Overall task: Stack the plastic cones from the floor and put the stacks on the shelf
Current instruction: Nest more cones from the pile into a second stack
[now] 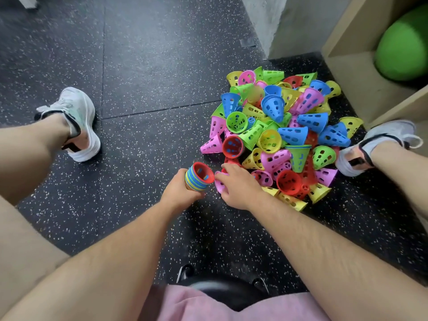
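A heap of perforated plastic cones (280, 133) in pink, blue, green, yellow and red lies on the dark speckled floor, right of centre. My left hand (179, 189) grips a stack of nested cones (199, 176), its open red mouth facing up and to the right. Just right of it, my right hand (238, 185) holds a pink cone (218, 183) at the heap's near edge, fingers curled over it. The wooden shelf (361, 72) stands at the upper right, beside the heap.
A green ball (405, 42) sits inside the shelf. My feet in white shoes rest on the floor, one at the left (76, 123) and one at the right (379, 144) against the heap. A black stool seat (222, 290) is below me. A grey wall (294, 24) stands behind the heap.
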Action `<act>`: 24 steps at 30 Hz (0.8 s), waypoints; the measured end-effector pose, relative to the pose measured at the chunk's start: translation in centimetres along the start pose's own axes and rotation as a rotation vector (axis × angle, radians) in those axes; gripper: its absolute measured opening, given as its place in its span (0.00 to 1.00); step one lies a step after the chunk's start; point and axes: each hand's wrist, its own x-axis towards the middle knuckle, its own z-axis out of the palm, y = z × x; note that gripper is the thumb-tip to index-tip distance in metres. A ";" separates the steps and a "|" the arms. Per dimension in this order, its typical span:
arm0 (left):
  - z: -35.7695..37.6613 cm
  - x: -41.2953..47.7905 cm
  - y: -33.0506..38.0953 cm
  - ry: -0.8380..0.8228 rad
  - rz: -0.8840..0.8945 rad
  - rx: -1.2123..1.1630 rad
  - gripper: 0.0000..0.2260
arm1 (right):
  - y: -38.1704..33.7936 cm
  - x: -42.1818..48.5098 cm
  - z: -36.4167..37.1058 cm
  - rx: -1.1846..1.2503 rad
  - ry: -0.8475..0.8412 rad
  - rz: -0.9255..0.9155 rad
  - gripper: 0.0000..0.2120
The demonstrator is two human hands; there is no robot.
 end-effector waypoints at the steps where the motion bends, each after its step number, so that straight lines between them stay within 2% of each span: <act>1: 0.0 -0.1 -0.1 -0.009 -0.010 0.006 0.22 | -0.2 -0.1 0.2 -0.052 -0.054 -0.006 0.19; 4: -0.1 -0.1 -0.5 -0.023 -0.017 0.014 0.23 | -0.7 -0.1 0.5 -0.157 -0.140 0.012 0.21; 9: -0.3 0.0 -0.9 -0.026 -0.027 -0.004 0.25 | -0.8 0.4 0.7 -0.181 -0.117 0.019 0.16; 13: -0.4 0.1 -0.9 -0.001 -0.042 -0.035 0.24 | -0.1 0.7 1.1 -0.069 -0.008 0.030 0.11; 18: -0.4 0.1 -0.6 0.043 -0.070 -0.086 0.22 | 0.8 1.0 0.2 0.239 0.163 0.147 0.12; 24: -0.5 0.1 -0.4 0.042 -0.068 -0.069 0.22 | 0.7 1.5 -1.0 0.470 0.380 0.218 0.10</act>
